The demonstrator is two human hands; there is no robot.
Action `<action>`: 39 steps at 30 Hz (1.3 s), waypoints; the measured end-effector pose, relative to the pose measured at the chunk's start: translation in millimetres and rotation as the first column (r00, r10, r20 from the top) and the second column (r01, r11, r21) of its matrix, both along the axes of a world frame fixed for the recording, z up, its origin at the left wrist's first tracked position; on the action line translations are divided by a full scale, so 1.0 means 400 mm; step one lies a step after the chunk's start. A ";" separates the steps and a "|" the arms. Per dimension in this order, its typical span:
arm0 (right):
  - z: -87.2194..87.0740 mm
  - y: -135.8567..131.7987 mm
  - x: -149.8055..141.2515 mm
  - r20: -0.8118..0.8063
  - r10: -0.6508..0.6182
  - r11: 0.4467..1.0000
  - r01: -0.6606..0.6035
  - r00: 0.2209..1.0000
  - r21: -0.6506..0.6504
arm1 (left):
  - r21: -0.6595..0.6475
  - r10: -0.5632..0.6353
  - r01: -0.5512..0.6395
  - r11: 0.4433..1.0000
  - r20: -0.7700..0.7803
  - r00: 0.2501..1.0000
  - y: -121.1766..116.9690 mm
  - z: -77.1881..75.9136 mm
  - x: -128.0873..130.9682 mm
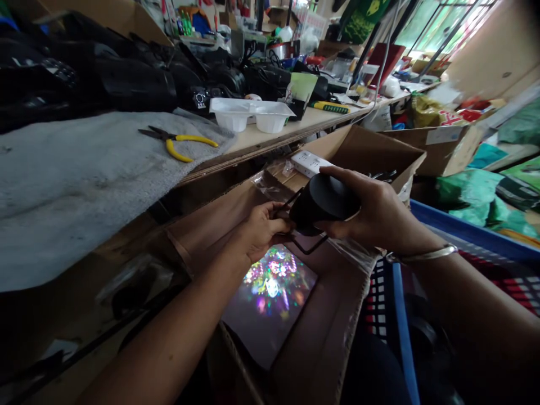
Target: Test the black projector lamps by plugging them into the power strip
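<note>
My right hand is wrapped round a black cylindrical projector light, thumb underneath and fingers over the top. The light is tilted over a cardboard box. A thin black bracket sticks out from its lower side. At the light's left end, my left hand is closed on the bracket near the housing; its fingertips are partly hidden. Coloured spots of light glow on the floor of the box, below my hands.
A white power strip lies at the box's far edge, beside another open carton. Yellow-handled pliers rest on a grey cloth to the left. White plastic cups stand on the bench. A blue-rimmed basket is at right.
</note>
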State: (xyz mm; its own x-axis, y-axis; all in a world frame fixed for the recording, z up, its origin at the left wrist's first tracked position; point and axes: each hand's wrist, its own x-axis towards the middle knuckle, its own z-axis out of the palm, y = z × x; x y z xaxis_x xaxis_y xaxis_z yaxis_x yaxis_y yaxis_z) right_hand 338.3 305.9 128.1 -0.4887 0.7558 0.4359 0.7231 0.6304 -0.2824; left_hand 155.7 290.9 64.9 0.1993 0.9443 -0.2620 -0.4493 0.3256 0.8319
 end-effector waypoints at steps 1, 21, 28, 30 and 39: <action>-0.001 -0.002 -0.003 0.015 -0.004 1.000 0.004 1.000 0.009 | 0.001 -0.004 0.004 1.000 -0.003 1.000 0.000 -0.001 0.000; -0.135 0.228 0.316 -0.580 -0.526 0.850 0.414 0.622 -0.327 | 0.026 -0.184 0.182 0.983 0.073 0.980 0.019 0.000 -0.011; -0.180 0.298 0.241 -0.435 -0.582 0.798 0.587 0.687 -0.140 | 0.038 -0.137 0.135 0.990 0.046 0.989 0.021 0.001 -0.016; -0.184 0.301 0.234 -0.435 -0.598 0.778 0.617 0.673 -0.115 | 0.038 -0.080 0.079 0.996 0.032 0.996 0.022 0.002 -0.017; -0.193 0.286 0.217 -0.443 -0.593 0.769 0.635 0.672 -0.065 | 0.049 -0.037 0.037 0.998 -0.004 0.999 0.021 0.017 -0.028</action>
State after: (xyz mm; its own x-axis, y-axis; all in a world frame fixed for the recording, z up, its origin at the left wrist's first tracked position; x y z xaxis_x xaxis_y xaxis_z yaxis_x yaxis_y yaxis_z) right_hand 424.9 420.2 51.1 0.3170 0.7675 0.5572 0.7797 0.1236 -0.6138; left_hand 144.5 299.1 71.6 0.2339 0.9478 -0.2166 -0.4350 0.3013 0.8485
